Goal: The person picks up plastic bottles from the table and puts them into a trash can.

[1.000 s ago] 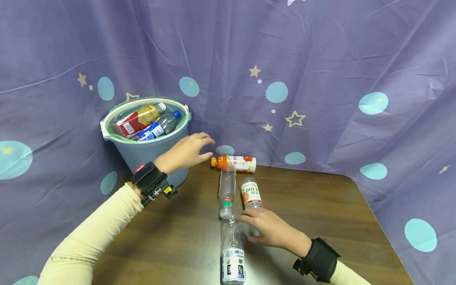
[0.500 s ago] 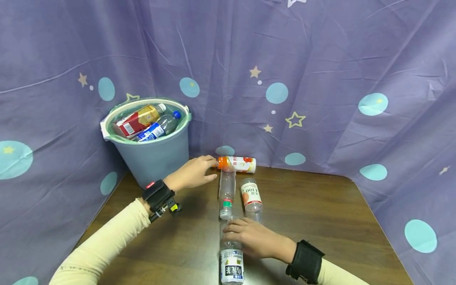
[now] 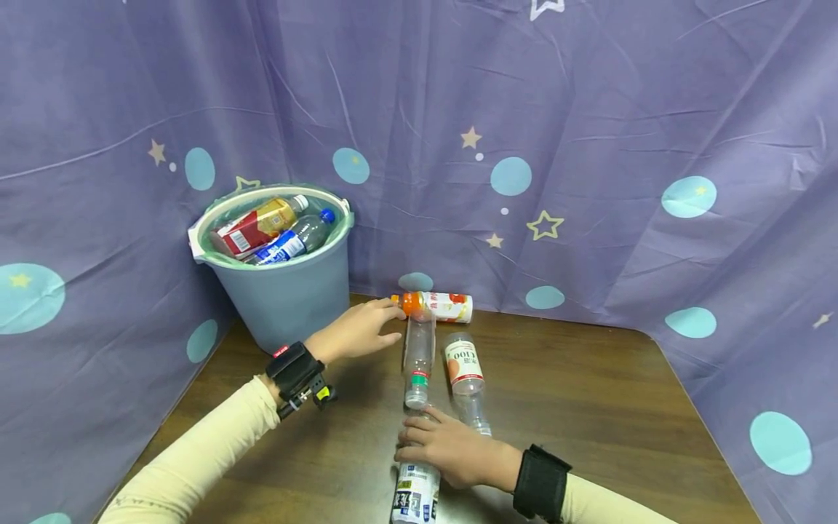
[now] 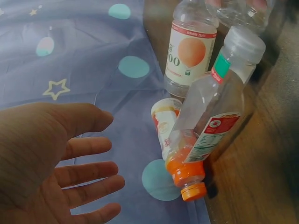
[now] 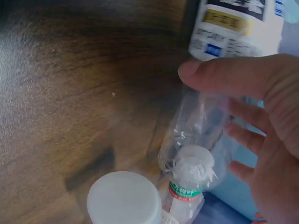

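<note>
The right hand [image 3: 452, 447] has its fingers curled round the front bottle [image 3: 417, 491], at the near side of the surface [image 3: 563, 422]; the left hand [image 3: 356, 331], with fingers apart, is near the orange-capped bottle [image 3: 441, 306]

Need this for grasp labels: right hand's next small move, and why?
Probably tighten the right hand around the nearest bottle: in the right wrist view, thumb and fingers lie on opposite sides of it, so a firmer grip looks within reach.
</note>
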`<state>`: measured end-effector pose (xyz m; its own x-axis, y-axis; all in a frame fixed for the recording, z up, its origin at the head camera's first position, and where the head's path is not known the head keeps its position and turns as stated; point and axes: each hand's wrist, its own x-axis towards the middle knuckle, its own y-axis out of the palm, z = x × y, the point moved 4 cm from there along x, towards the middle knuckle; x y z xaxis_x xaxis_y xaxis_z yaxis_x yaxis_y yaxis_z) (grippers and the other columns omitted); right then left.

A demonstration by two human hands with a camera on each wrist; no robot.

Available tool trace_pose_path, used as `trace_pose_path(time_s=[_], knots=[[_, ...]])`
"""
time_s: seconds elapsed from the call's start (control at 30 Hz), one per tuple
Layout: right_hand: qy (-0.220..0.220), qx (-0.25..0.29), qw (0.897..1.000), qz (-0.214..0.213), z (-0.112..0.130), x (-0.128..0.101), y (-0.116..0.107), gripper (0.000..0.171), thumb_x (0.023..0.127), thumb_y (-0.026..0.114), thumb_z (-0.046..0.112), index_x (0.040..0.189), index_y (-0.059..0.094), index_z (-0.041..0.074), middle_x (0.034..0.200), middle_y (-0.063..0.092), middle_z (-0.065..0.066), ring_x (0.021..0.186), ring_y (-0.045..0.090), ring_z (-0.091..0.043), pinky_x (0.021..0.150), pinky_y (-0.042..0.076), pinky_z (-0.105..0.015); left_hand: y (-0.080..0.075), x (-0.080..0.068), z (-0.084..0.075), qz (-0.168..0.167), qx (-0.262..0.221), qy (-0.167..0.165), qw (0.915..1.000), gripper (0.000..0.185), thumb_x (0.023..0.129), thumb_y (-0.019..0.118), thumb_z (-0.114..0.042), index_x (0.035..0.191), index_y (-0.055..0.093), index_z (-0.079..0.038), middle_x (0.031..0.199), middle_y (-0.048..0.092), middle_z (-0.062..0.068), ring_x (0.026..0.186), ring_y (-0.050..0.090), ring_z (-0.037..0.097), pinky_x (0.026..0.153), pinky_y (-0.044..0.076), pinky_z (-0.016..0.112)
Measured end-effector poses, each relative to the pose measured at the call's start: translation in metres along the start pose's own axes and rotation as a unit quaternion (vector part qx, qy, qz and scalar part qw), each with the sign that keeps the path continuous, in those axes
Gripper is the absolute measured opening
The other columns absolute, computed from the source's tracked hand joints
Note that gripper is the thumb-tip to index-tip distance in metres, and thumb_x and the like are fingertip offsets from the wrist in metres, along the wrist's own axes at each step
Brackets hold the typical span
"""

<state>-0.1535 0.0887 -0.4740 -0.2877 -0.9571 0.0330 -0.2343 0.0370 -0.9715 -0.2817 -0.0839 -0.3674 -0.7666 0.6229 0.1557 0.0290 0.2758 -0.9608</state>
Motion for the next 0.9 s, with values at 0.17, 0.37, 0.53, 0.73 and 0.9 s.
trace_pose_path(time_s=[0.17, 0.37, 0.53, 0.73, 0.9], knots=[[-0.006, -0.018, 1.0, 0.002, 0.002, 0.003, 0.004, 0.066, 0.069, 0.086, 0.014, 0.128, 0.062, 0.031, 0.122, 0.064, 0.009, 0.126, 0.058, -0.014, 0.112, 0.045, -0.049, 0.003, -0.003, -0.001, 0.003, -0.011, -0.001, 0.9999, 0.041, 0.097, 0.069, -0.023, 0.133, 0.064, -0.004, 0.139, 0.062, 0.016, 0.125, 0.062, 0.032, 0.105, 0.051, 0.047], [0.003, -0.009, 1.0, -0.015, 0.003, 0.001, 0.002, 0.06, 0.067, 0.088, 0.025, 0.121, 0.062, 0.03, 0.107, 0.062, 0.011, 0.11, 0.06, -0.01, 0.107, 0.049, -0.049, 0.005, -0.006, 0.0, 0.011, -0.019, -0.016, 0.9996, 0.047, 0.098, 0.068, -0.026, 0.139, 0.059, -0.006, 0.14, 0.062, 0.014, 0.126, 0.062, 0.03, 0.106, 0.051, 0.046], [0.025, 0.003, 1.0, 0.002, -0.002, -0.001, -0.004, 0.066, 0.064, 0.09, 0.029, 0.124, 0.062, 0.029, 0.109, 0.062, 0.009, 0.11, 0.061, -0.011, 0.105, 0.05, -0.048, 0.007, -0.006, 0.002, 0.011, -0.022, -0.02, 0.9995, 0.05, 0.098, 0.068, -0.027, 0.142, 0.057, -0.006, 0.14, 0.061, 0.015, 0.127, 0.062, 0.031, 0.105, 0.051, 0.047], [0.066, 0.015, 0.997, 0.02, -0.021, -0.007, -0.025, 0.076, 0.061, 0.094, 0.035, 0.128, 0.059, 0.026, 0.116, 0.063, 0.005, 0.113, 0.061, -0.017, 0.104, 0.05, -0.047, 0.006, -0.006, 0.001, 0.007, -0.023, -0.017, 0.9996, 0.052, 0.097, 0.068, -0.026, 0.143, 0.056, -0.005, 0.141, 0.061, 0.016, 0.128, 0.061, 0.032, 0.107, 0.05, 0.047], [0.114, 0.026, 0.993, -0.006, -0.043, -0.017, -0.048, 0.076, 0.061, 0.095, 0.033, 0.128, 0.06, 0.021, 0.11, 0.062, 0.004, 0.105, 0.062, -0.017, 0.096, 0.054, -0.043, 0.004, -0.007, 0.0, 0.004, -0.026, -0.015, 0.9995, 0.051, 0.097, 0.069, -0.026, 0.142, 0.056, -0.006, 0.139, 0.063, 0.015, 0.126, 0.062, 0.031, 0.105, 0.051, 0.047]])
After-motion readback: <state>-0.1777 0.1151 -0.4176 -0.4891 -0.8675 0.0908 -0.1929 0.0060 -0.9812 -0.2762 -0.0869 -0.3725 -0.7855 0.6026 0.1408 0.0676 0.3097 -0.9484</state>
